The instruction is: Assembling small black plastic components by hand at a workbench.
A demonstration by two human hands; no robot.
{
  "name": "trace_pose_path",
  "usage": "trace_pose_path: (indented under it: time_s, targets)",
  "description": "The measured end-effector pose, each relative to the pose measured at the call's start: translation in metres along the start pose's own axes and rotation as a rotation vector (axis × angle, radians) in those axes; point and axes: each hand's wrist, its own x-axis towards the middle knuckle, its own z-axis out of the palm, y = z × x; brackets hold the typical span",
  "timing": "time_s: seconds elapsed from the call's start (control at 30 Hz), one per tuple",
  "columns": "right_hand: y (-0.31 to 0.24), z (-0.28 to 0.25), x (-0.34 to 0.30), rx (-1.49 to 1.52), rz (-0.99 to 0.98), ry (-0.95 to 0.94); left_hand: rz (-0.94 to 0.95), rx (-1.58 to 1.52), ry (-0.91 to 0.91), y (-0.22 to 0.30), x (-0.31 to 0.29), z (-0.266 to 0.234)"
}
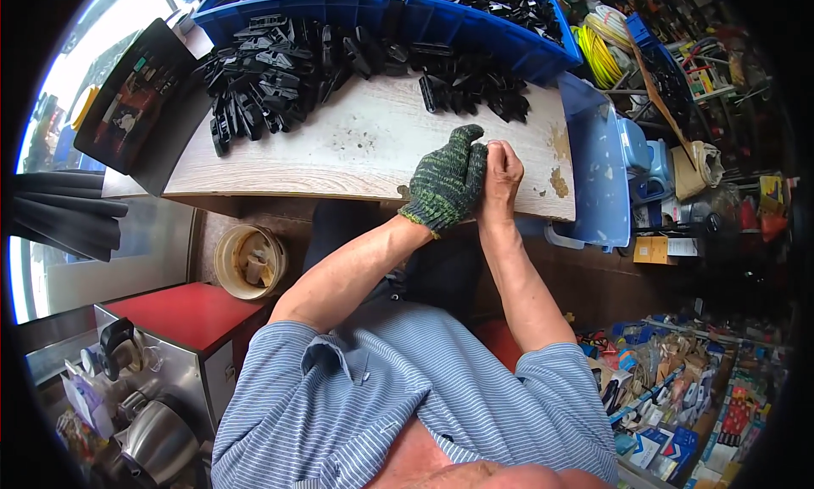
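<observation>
My left hand [444,180], in a dark green and black knitted glove, and my bare right hand [500,177] are pressed together over the front of the worktable [314,169]. Both have their fingers curled closed. Whatever lies between them, if anything, is hidden by the fingers and the glove. Just beyond the hands is a small heap of black plastic parts [479,92]. Farther left a larger pile of similar black clip-like parts [270,74] spreads over the tabletop.
Two blue bins [496,41] filled with small black parts line the table's far side. A dark tablet-like screen [131,103] leans at the left. On the right stands a translucent blue tub [593,180]. A white bucket [227,269] sits on the floor, near a red-topped cabinet [182,313].
</observation>
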Motion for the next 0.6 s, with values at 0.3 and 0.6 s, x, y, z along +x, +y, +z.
trace_pose_path:
  time_s: [0.3, 0.6]
  targets:
    - [-0.015, -0.001, 0.007, 0.178, 0.413, 0.162, 0.252, 0.181, 0.06, -0.015, 0.032, -0.033]
    - [-0.022, -0.09, 0.088, 0.235, 0.389, 0.715, 0.395, 0.791, -0.017, -0.045, 0.064, -0.082]
